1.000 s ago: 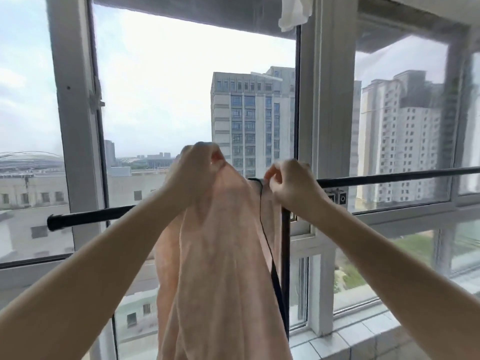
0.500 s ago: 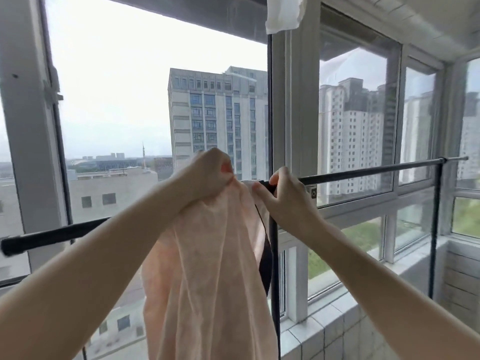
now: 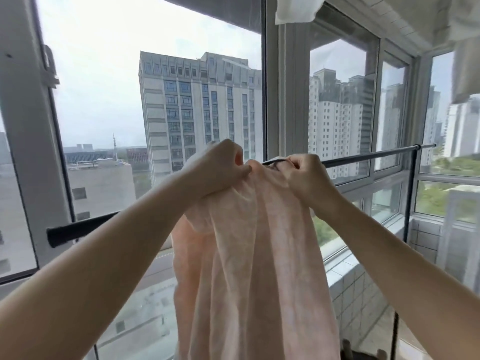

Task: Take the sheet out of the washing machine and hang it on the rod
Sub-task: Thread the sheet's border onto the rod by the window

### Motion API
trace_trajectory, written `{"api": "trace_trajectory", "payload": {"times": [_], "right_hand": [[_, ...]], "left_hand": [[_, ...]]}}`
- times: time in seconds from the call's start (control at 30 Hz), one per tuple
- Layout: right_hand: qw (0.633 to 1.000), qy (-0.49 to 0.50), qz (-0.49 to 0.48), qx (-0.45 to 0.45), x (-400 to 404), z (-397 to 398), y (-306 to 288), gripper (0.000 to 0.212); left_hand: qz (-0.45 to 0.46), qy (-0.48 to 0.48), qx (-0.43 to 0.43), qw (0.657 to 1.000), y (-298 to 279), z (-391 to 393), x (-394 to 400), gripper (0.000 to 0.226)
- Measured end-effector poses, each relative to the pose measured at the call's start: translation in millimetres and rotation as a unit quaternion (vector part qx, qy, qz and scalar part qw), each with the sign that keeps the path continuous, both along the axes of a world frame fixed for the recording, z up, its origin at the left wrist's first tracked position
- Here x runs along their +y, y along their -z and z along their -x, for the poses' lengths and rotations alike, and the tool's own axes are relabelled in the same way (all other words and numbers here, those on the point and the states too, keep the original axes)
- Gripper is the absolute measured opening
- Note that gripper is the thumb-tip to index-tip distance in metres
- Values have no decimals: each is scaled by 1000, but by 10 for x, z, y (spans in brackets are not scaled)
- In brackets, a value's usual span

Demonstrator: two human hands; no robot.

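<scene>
Head view of a glazed balcony. A pale pink sheet (image 3: 249,255) hangs at the centre of the frame, its long axis vertical: the gathered top edge lies at the rod (image 3: 363,157) near mid-frame, and the cloth falls in long lengthwise folds to the lower edge of the frame, where it runs out of view. The black rod crosses the frame on a slant, from its capped end at the lower left up to the right, where it meets a thin upright post (image 3: 408,203). The left hand (image 3: 220,170), just left of centre, has its fingers curled tight into a bunch of the sheet's top edge. The right hand (image 3: 304,172), just right of centre and close beside the left, pinches the same edge with curled fingers at the rod; a dark cord-like trim shows at its fingertips. Both forearms reach in from the lower corners. Behind stand window frames (image 3: 285,100) and tall buildings (image 3: 200,110) outside. White cloth (image 3: 296,9) hangs at the upper right. A white tiled wall (image 3: 358,289) runs under the windows at lower right.
</scene>
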State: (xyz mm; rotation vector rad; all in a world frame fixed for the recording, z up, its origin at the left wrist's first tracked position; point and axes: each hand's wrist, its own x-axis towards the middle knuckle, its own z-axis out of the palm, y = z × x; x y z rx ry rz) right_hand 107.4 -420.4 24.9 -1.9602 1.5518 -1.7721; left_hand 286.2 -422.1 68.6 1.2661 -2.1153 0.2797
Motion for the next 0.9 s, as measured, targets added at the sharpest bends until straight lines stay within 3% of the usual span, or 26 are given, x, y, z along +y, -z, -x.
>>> {"api": "trace_trajectory", "payload": {"times": [0.23, 0.4, 0.47, 0.53, 0.6, 0.7, 0.83, 0.9], "right_hand": [[997, 19, -14, 71, 235, -206, 192, 41], [995, -74, -57, 25, 477, -413, 504, 37], [994, -96, -56, 6, 493, -511, 682, 56], [996, -74, -35, 29, 460, -629, 865, 92], [996, -66, -28, 48, 422, -745, 996, 117], [997, -70, -39, 16, 394, -888, 1065, 134], [997, -47, -58, 5, 363, -1021, 1114, 132], [999, -8, -47, -7, 341, -1059, 1123, 120]], "left_hand": [[94, 22, -22, 995, 314, -179, 296, 23], [237, 108, 14, 965, 687, -388, 569, 19], [289, 146, 57, 945, 900, -484, 631, 12], [318, 156, 74, 932, 1150, -589, 657, 10], [314, 152, 92, 932, 1366, -702, 615, 11], [275, 129, 147, 941, 1573, -867, 490, 12], [206, 53, 249, 945, 1719, -1007, 327, 21], [111, 13, 315, 943, 1742, -1015, 247, 33]]}}
